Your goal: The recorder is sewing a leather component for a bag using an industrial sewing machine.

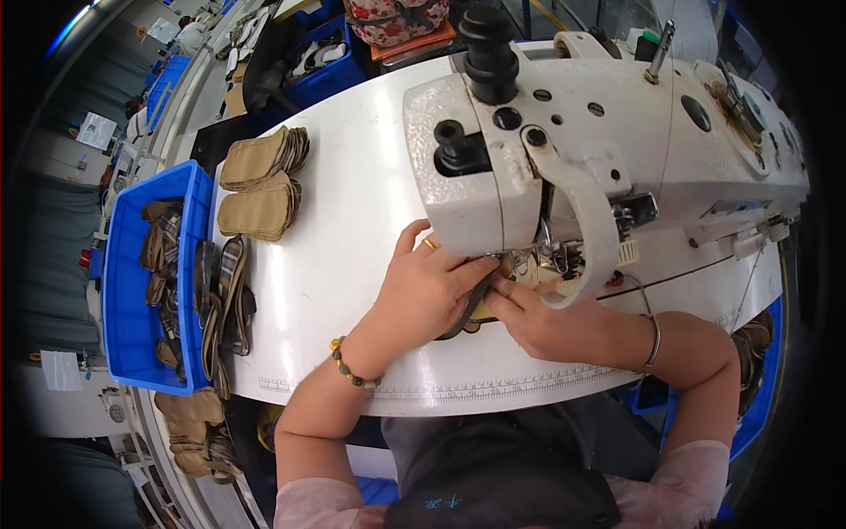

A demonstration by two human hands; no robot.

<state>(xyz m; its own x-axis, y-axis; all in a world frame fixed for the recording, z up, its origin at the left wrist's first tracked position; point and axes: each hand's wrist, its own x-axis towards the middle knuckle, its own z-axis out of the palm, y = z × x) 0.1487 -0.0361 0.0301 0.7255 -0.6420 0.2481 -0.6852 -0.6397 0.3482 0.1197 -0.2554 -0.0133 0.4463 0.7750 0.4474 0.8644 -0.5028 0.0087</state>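
A white industrial sewing machine (564, 145) stands over the table, its head above both hands. Under it lies a dark strip (465, 316) that looks like a zipper, along the edge of a small piece with a yellowish area. My left hand (421, 295) is closed on the strip from the left, thumb and forefinger meeting close to the presser foot. From the right, my right hand (539, 319) pinches the same work with bent fingers, its fingertips nearly touching the left thumb. The machine head and my fingers hide the needle and part of the piece.
Two stacks of tan fabric pieces (258, 207) lie at the left of the white table (344, 220). A blue bin (119, 291) with dark strips stands beyond them, more strips (227, 300) hanging beside it. A printed ruler (441, 393) runs along the near edge.
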